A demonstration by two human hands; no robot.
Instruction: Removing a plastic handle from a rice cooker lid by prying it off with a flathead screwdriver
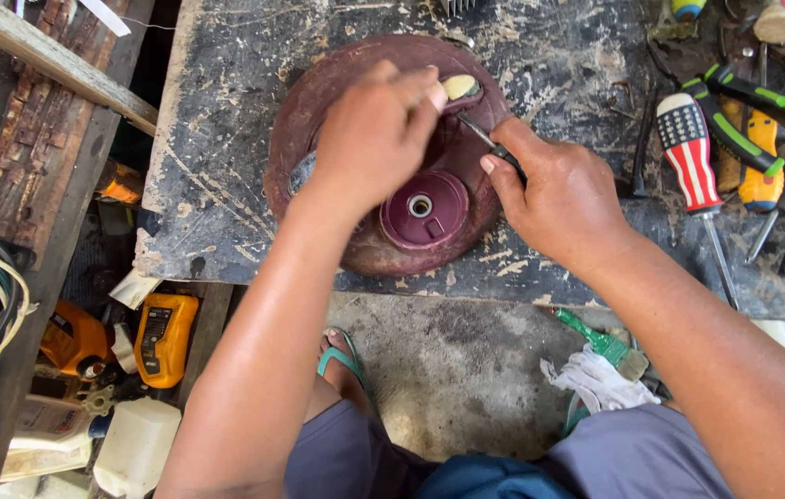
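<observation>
On a scarred, paint-flecked dark surface [226, 185], a round maroon plastic housing [319, 102] with a raised hub lies flat near the front edge. The left hand [374, 139], fingers curled, pinches a small pale yellowish piece [459, 87] at the housing's rim. The right hand [563, 199] grips a thin dark metal tool [480, 134] angled toward that piece. A striped-handled screwdriver [688, 152] lies to the right; a yellow meter [163, 337] rests on the floor below.

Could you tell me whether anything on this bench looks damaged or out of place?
The workbench top is badly chipped and flaking. The maroon round housing looks scuffed and dusty. Screwdrivers and pliers lie jumbled at the right.
</observation>
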